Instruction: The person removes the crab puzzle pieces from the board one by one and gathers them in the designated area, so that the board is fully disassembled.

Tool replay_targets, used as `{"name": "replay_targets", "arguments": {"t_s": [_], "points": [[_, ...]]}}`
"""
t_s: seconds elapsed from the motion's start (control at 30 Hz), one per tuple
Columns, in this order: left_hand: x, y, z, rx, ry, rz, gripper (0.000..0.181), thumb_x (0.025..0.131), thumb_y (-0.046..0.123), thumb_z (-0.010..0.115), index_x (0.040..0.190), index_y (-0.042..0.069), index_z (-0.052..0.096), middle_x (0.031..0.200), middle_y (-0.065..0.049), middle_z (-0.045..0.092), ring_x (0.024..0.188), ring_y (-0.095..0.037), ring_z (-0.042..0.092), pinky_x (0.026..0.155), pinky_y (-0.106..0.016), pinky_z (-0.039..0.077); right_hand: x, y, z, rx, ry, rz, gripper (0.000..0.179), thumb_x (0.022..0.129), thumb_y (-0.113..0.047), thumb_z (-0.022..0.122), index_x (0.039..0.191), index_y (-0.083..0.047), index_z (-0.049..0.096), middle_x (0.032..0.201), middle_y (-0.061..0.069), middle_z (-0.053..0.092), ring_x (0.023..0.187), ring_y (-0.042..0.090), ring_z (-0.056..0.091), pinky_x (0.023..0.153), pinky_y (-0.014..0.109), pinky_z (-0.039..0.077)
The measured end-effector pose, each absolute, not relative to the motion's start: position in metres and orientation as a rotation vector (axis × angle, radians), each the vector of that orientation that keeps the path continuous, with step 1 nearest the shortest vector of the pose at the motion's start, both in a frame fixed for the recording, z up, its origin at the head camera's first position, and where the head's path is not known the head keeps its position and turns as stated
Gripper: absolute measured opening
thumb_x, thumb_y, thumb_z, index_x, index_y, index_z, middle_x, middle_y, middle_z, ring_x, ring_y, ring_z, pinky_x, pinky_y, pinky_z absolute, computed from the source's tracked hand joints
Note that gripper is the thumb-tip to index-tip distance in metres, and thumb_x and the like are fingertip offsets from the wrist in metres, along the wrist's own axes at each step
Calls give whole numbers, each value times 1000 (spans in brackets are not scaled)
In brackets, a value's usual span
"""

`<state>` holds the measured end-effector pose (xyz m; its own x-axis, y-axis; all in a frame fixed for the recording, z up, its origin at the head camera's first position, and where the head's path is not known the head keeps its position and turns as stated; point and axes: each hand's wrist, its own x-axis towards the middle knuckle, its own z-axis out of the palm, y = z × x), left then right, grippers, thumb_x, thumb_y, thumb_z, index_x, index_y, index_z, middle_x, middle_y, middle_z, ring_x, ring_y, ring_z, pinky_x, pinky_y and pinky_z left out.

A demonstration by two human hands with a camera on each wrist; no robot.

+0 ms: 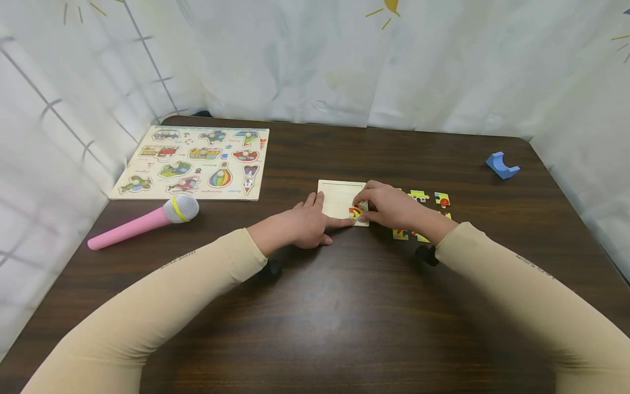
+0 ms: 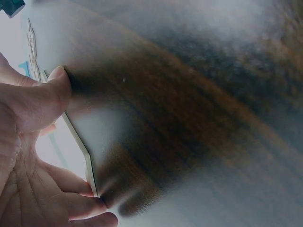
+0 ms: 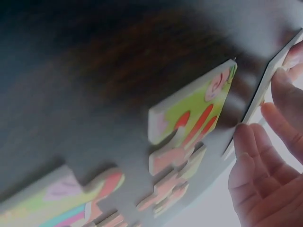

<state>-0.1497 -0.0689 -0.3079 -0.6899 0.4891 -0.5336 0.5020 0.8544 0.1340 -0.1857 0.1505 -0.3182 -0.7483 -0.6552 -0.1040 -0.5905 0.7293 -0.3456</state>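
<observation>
A shallow square wooden puzzle tray [image 1: 339, 198] lies on the table, with a yellow and red jigsaw piece [image 1: 355, 212] at its near right corner. My left hand [image 1: 309, 223] rests at the tray's left and near edges with its fingers stretched out, the forefinger reaching toward the piece. From the right, my right hand [image 1: 391, 205] pinches the piece between thumb and bent forefinger. Its other fingers touch the tray's right side in the right wrist view. More jigsaw pieces [image 1: 419, 195] lie right of the tray, partly hidden under the right hand and wrist.
A peg puzzle board with vehicle pictures [image 1: 192, 164] lies at the back left. In front of it is a pink toy microphone [image 1: 143, 224]. One blue arched block [image 1: 502, 165] sits at the far right. White curtains [image 1: 315, 60] hang behind the dark wooden table [image 1: 334, 328].
</observation>
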Motion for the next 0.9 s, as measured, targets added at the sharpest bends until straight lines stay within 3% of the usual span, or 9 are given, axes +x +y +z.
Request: {"name": "replay_targets", "arguments": {"t_s": [0.6,0.9], "points": [[-155,-78,-308,812,2422,21,65,102,39,61,158,50,29,166,-36,-2,156,-50,6,118,-59,33,-189,147,-321,-937,2704,-448,32,90,-14,80,120,-3,72,121,15,63,97,26,60,88,43,53],[-153,-76,-306,781,2429,9,66,102,41,61,157,52,28,167,-33,-2,156,-48,8,119,-58,33,-188,147,-319,-870,2666,-637,31,87,-9,82,109,-6,61,103,10,69,90,23,65,84,41,56]]}}
